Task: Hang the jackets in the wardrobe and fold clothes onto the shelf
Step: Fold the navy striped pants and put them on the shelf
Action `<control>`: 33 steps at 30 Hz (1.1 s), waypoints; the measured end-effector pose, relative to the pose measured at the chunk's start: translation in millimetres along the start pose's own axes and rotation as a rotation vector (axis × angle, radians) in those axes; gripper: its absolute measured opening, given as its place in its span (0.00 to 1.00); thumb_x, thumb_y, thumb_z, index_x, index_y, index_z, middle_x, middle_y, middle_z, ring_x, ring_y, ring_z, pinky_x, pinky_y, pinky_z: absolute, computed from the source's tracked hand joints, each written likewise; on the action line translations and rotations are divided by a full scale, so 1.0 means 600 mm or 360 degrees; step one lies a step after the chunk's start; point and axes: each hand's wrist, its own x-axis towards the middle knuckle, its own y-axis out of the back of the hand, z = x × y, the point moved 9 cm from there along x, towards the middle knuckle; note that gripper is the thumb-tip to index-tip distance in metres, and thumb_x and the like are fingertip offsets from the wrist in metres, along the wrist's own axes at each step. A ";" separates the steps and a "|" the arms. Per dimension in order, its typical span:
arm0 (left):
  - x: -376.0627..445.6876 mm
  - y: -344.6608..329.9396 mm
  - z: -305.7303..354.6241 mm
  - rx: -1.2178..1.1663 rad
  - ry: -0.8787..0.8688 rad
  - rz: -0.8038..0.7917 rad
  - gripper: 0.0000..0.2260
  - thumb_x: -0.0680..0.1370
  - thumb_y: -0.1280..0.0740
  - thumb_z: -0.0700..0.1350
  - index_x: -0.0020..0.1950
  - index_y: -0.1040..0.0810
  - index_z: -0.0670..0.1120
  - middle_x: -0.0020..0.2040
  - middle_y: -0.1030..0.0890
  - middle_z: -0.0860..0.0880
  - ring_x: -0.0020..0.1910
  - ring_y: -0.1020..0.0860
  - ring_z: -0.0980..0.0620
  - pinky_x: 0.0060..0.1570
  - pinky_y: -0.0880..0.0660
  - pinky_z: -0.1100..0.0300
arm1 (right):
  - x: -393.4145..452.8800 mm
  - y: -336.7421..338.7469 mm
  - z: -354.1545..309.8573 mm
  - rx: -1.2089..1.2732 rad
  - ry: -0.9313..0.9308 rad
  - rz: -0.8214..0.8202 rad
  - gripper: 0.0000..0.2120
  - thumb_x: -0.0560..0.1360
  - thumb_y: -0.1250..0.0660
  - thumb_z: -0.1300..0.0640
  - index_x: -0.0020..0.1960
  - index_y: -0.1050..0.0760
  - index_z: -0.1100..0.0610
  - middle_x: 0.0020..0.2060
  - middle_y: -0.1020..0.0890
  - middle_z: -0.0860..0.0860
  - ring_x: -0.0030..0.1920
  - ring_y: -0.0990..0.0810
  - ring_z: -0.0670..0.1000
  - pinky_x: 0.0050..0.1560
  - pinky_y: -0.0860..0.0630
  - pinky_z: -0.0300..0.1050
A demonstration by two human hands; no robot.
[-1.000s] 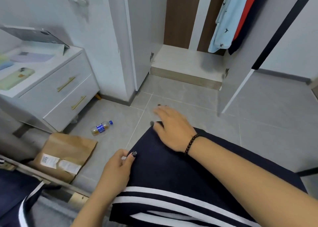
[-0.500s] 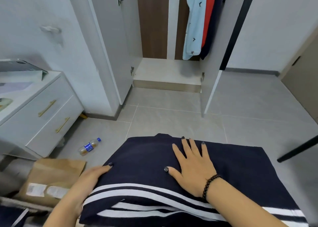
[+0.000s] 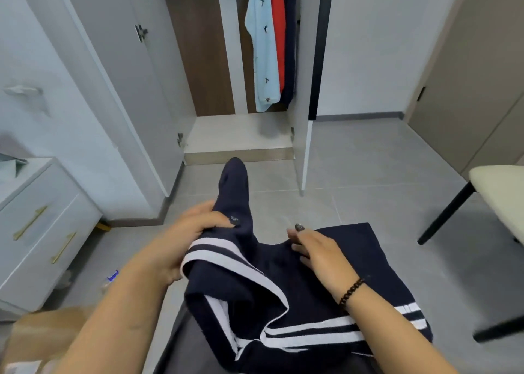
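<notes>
Navy striped garment (image 3: 283,297) lies at lower centre of frame, in front of the open wardrobe (image 3: 241,135). Left hand (image 3: 181,240) grips its bunched left edge, lifting a fold; right hand (image 3: 317,251) rests flat on it, fingers relaxed. Judged soft, light and limp: best held at edges or corners.
</notes>
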 end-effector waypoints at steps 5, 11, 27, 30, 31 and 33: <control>0.047 -0.239 -0.029 0.0586 0.0003 -0.0427 0.14 0.67 0.36 0.42 0.52 0.24 0.42 0.33 0.25 0.46 0.31 0.27 0.48 0.33 0.30 0.57 | -0.021 0.112 0.016 0.0758 -0.0325 0.0036 0.29 0.76 0.47 0.34 0.58 0.23 0.56 0.50 0.16 0.54 0.46 0.16 0.55 0.42 0.20 0.51; 0.061 -0.377 -0.155 0.0944 0.0091 -0.0601 0.32 0.76 0.39 0.46 0.78 0.50 0.50 0.33 0.19 0.48 0.29 0.21 0.54 0.35 0.23 0.60 | -0.046 0.190 0.078 0.0534 -0.0553 0.0339 0.13 0.74 0.31 0.52 0.48 0.20 0.63 0.40 0.19 0.60 0.41 0.20 0.58 0.46 0.25 0.52; 0.010 -0.271 -0.222 0.2000 -0.0083 -0.0157 0.35 0.72 0.56 0.72 0.76 0.65 0.64 0.77 0.67 0.58 0.75 0.70 0.49 0.73 0.61 0.38 | -0.024 0.255 0.107 -0.0034 -0.0514 0.0305 0.14 0.75 0.31 0.48 0.45 0.24 0.60 0.42 0.16 0.55 0.40 0.17 0.53 0.46 0.22 0.48; 0.014 -0.267 -0.225 0.1970 -0.0069 -0.0137 0.37 0.69 0.59 0.73 0.75 0.64 0.65 0.77 0.66 0.59 0.76 0.69 0.50 0.73 0.62 0.40 | -0.051 0.239 0.119 -0.0266 -0.0438 0.0186 0.12 0.73 0.30 0.48 0.54 0.26 0.51 0.46 0.16 0.48 0.44 0.16 0.49 0.44 0.21 0.43; 0.018 -0.266 -0.225 0.1897 -0.0049 -0.0166 0.36 0.70 0.57 0.73 0.76 0.63 0.65 0.77 0.66 0.60 0.76 0.69 0.52 0.73 0.62 0.41 | -0.057 0.237 0.122 -0.0364 -0.0404 0.0185 0.14 0.74 0.30 0.49 0.58 0.27 0.50 0.48 0.18 0.46 0.46 0.17 0.47 0.43 0.21 0.41; 0.032 -0.254 -0.215 0.1594 -0.0003 -0.0133 0.33 0.75 0.51 0.70 0.78 0.55 0.63 0.78 0.61 0.60 0.77 0.65 0.56 0.76 0.60 0.46 | -0.064 0.239 0.119 -0.0492 -0.0349 0.0229 0.20 0.75 0.31 0.49 0.64 0.30 0.51 0.51 0.19 0.46 0.48 0.19 0.46 0.47 0.22 0.41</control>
